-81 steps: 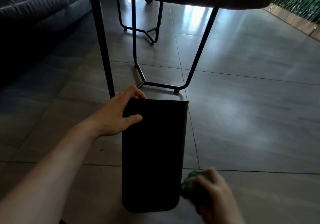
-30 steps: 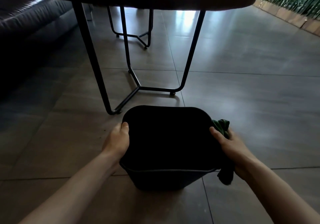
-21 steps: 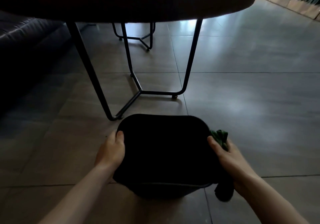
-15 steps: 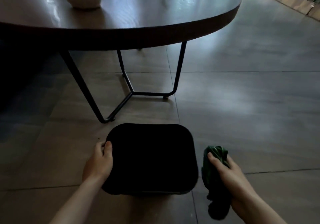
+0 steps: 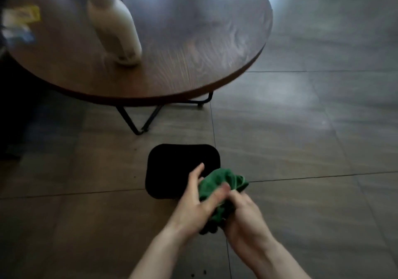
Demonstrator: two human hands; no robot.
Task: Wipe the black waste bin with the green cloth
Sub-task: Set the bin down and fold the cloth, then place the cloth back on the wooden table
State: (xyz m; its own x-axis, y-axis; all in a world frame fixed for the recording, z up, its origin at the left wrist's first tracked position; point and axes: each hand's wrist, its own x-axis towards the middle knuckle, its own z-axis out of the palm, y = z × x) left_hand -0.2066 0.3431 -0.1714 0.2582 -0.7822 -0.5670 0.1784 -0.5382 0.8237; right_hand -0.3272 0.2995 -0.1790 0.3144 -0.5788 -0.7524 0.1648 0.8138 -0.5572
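Note:
The black waste bin [image 5: 172, 169] stands on the tiled floor just in front of the round table, seen from above as a dark rounded square. The green cloth [image 5: 219, 184] is bunched up above the bin's near right corner. My left hand [image 5: 198, 201] and my right hand [image 5: 245, 218] both hold the cloth, apart from the bin. The lower part of the cloth is hidden between my hands.
A round wooden table [image 5: 193, 59] on black metal legs [image 5: 137, 125] stands beyond the bin. On it are a white bottle-like object [image 5: 116, 26] and a blurred yellow and white packet [image 5: 19, 22]. Grey floor tiles [image 5: 301, 149] stretch to the right.
My view has risen well above the table. My left hand has let go of the bin and come over to the cloth. The bin now stands on the floor untouched.

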